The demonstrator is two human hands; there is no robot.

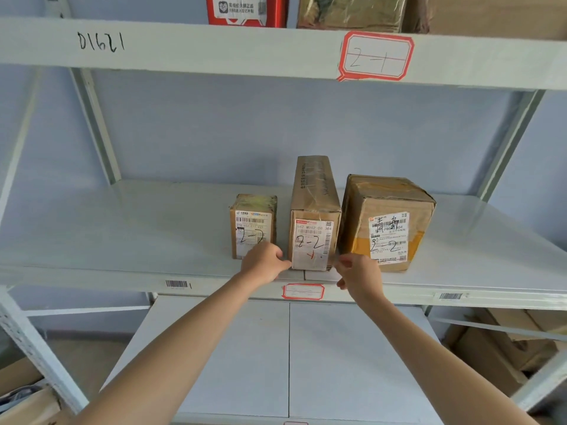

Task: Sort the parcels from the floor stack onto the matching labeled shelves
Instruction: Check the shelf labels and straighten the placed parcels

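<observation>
Three cardboard parcels marked "2-2" stand on the middle shelf [122, 240]: a small box [253, 222], a long narrow box [313, 216] and a larger taped box [389, 222]. My left hand [264, 262] is at the narrow box's lower left corner, its loosely curled fingers touching the edge. My right hand [359, 276] hovers just right of the same box, fingers loosely curled, holding nothing. A red-framed label [303, 291] is stuck on the shelf's front edge below the narrow box.
The shelf above carries a red-framed "2-1" label [376, 56], with a red parcel [245, 10] and wrapped parcels on it. A lower shelf [288, 357] lies beneath my arms. Cardboard boxes [506, 348] sit at the lower right, steel uprights on both sides.
</observation>
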